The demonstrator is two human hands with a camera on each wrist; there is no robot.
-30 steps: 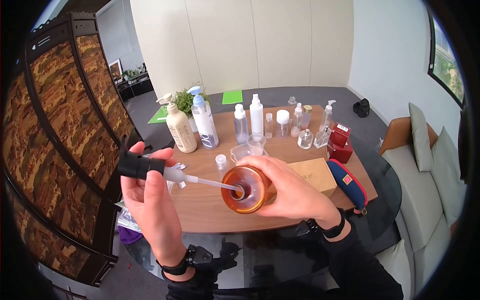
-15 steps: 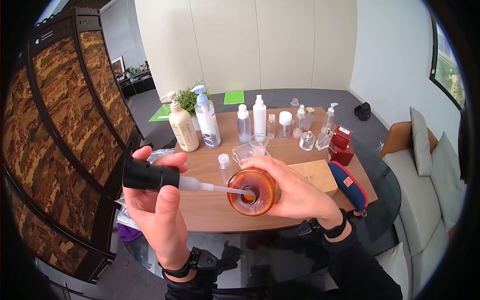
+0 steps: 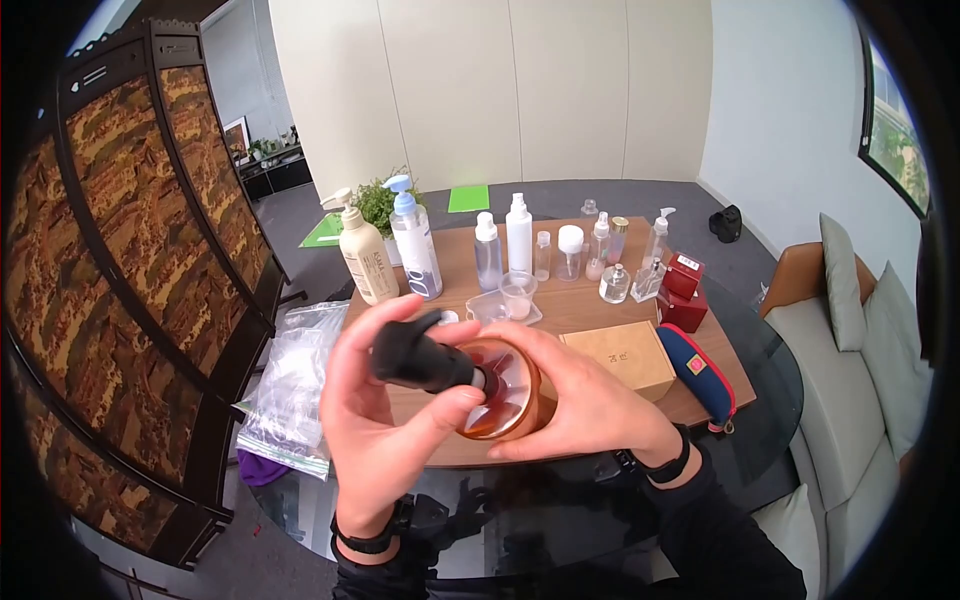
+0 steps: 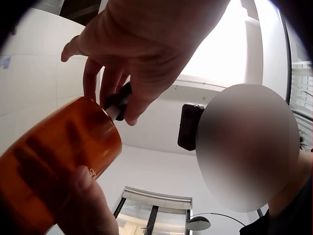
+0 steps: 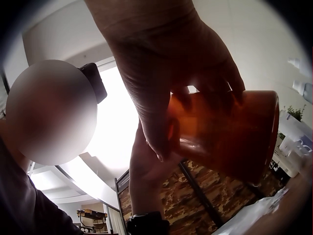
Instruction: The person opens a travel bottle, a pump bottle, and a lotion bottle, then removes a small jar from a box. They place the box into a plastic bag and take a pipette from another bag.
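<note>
Over the near side of the table, my right hand (image 3: 600,400) grips an amber bottle (image 3: 515,380) tilted with its mouth toward my left hand (image 3: 375,435). Thumb and fingers of that left hand hold a black pump head (image 3: 415,358) right at the bottle's neck. The dip tube no longer shows outside the bottle. In the left wrist view a short pale section (image 4: 113,110) of the pump shows between the black part and the bottle's shoulder. From the right wrist view the bottle's amber body (image 5: 234,137) lies on its side under my fingers.
Two tall pump bottles, one cream (image 3: 367,255) and one clear with a blue top (image 3: 414,245), stand at the table's left. Several small bottles line the back. A cardboard box (image 3: 620,355), a navy pouch (image 3: 697,370) and red boxes (image 3: 683,300) sit right; plastic bags (image 3: 290,385) lie left.
My left hand has moved right and brought the pump head to the bottle's neck. The tube, in sight before, has gone inside the amber bottle. The right hand keeps its grip.
</note>
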